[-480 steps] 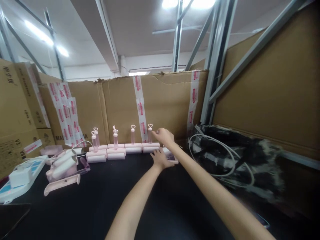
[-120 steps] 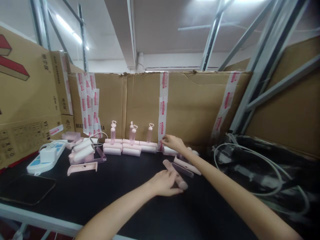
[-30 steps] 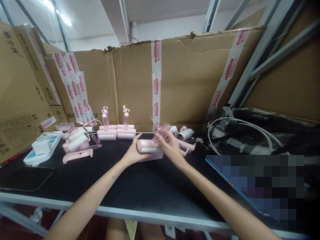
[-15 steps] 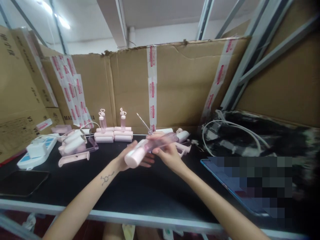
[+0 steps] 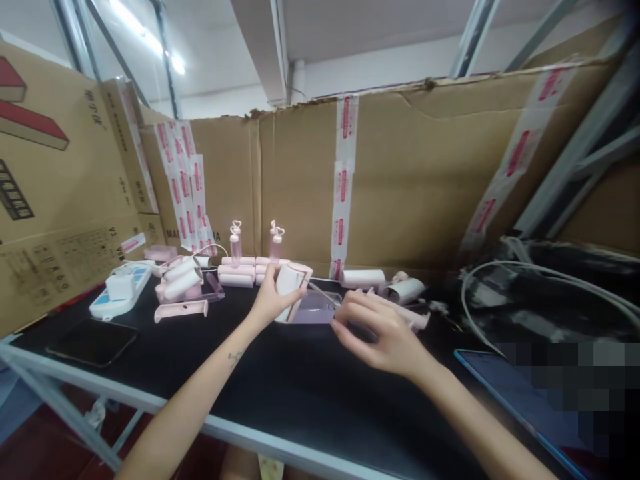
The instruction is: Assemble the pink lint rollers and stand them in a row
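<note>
My left hand (image 5: 270, 300) is closed around a white and pink device housing (image 5: 289, 283), its pink-rimmed end tilted up toward the right. A translucent purple part (image 5: 317, 310) extends to the right from behind the housing; whether it is joined on cannot be made out. My right hand (image 5: 383, 330) pinches a thin metal screwdriver (image 5: 323, 293), its handle mostly hidden by the fingers. The shaft slants up leftward, and its tip is at or very near the housing's end.
Two pink devices with upright translucent stems (image 5: 236, 247) stand at the back. White cylinders and pink parts (image 5: 183, 283) lie left, more white cylinders (image 5: 405, 290) right. A power strip (image 5: 123, 293), a dark phone (image 5: 93, 341), a blue-edged tablet (image 5: 520, 407) and a white cable (image 5: 467, 287) surround the work area.
The housing has turned upright in my left hand. My right hand has let go of the translucent part and brought the screwdriver down to the housing's end. The view has swung left.
</note>
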`<state>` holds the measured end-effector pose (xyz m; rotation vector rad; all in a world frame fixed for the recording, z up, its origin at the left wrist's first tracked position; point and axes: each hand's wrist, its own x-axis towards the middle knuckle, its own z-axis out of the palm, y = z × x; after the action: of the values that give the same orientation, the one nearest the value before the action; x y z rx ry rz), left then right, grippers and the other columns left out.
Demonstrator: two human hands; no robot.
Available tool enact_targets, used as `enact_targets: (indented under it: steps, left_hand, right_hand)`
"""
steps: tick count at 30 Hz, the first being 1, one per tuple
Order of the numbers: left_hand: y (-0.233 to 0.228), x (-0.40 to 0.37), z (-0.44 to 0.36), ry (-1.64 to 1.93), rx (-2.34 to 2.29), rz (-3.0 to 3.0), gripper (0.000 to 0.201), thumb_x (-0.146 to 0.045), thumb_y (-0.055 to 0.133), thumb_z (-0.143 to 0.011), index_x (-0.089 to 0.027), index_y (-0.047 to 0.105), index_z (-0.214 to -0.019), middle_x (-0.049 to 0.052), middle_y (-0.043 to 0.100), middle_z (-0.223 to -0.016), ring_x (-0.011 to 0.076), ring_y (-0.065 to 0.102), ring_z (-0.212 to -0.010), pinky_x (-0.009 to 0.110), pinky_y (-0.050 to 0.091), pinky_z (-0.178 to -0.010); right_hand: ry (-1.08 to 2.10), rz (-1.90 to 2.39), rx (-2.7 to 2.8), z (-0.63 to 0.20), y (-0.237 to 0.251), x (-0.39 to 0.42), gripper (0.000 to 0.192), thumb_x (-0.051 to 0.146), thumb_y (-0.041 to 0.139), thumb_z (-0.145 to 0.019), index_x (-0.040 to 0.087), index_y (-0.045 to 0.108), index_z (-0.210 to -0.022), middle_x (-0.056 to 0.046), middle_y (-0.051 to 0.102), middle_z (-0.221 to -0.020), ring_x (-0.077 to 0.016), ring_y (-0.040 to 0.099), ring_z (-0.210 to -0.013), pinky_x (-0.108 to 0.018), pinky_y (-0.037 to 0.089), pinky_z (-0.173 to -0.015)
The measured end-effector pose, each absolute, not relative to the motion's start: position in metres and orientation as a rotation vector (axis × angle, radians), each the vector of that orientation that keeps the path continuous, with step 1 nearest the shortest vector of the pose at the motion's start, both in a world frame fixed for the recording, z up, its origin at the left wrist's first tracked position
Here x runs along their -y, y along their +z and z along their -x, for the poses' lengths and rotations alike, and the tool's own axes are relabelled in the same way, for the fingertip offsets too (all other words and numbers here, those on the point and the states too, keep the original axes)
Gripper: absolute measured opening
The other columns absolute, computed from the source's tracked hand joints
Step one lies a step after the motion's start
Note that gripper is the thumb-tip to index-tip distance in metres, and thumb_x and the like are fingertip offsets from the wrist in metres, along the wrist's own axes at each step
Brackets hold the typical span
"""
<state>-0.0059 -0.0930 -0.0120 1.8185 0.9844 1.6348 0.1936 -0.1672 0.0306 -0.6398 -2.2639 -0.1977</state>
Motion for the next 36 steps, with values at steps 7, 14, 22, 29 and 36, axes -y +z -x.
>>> enact_targets:
  steps: [7, 14, 22, 29, 36]
  left_hand:
    - [-0.011, 0.1, 0.006, 1.388, -1.168, -2.073, 0.045, -0.035, 0.072, -0.061, -0.025, 0.048, -0.097, -0.001, 0.059, -0.09, 0.02, 0.058, -0.087, 0.032, 0.044, -0.08]
    - [-0.009, 0.101, 0.007, 1.473, -1.232, -2.005, 0.043, -0.034, 0.071, -0.061, -0.023, 0.047, -0.094, 0.0, 0.058, -0.091, 0.0205, 0.057, -0.089, 0.032, 0.044, -0.079]
    - [-0.012, 0.119, -0.012, 1.462, -0.968, -1.879, 0.036, -0.027, 0.068, -0.066, -0.02, 0.043, -0.092, 0.0, 0.055, -0.086, 0.0161, 0.057, -0.082, 0.028, 0.045, -0.076]
    - [-0.02, 0.114, -0.019, 1.585, -0.974, -1.694, 0.042, -0.028, 0.071, -0.064, -0.02, 0.04, -0.091, 0.001, 0.056, -0.086, 0.0163, 0.058, -0.078, 0.029, 0.045, -0.073]
    - [-0.002, 0.107, 0.006, 1.718, -1.026, -1.8, 0.039, -0.024, 0.069, -0.064, -0.021, 0.038, -0.087, 0.0, 0.056, -0.085, 0.0159, 0.059, -0.082, 0.027, 0.045, -0.076]
  right_hand:
    - [-0.423, 0.638, 2.314, -0.197, 0.035, 0.168, 0.012, 0.018, 0.053, -0.079, 0.018, 0.058, -0.068, 0.0, 0.05, -0.063, -0.0106, 0.046, -0.057, -0.024, 0.034, -0.058]
    - [-0.516, 0.663, 2.315, -0.199, 0.037, 0.169, 0.015, 0.02, 0.051, -0.081, 0.018, 0.057, -0.067, -0.001, 0.051, -0.063, -0.0111, 0.048, -0.057, -0.024, 0.034, -0.056]
    - [-0.662, 0.895, 2.324, -0.195, 0.01, 0.141, 0.024, 0.019, 0.034, -0.091, 0.018, 0.055, -0.101, -0.005, 0.059, -0.075, -0.0152, 0.054, -0.056, -0.025, 0.038, -0.054]
    - [-0.446, 0.895, 2.223, -0.195, 0.012, 0.148, 0.034, 0.023, 0.036, -0.091, 0.021, 0.046, -0.123, -0.004, 0.067, -0.08, -0.0178, 0.063, -0.064, -0.028, 0.047, -0.061]
    - [-0.407, 0.778, 2.211, -0.203, 0.031, 0.162, 0.033, 0.022, 0.047, -0.086, 0.02, 0.056, -0.117, -0.002, 0.069, -0.076, -0.011, 0.058, -0.055, -0.023, 0.046, -0.059]
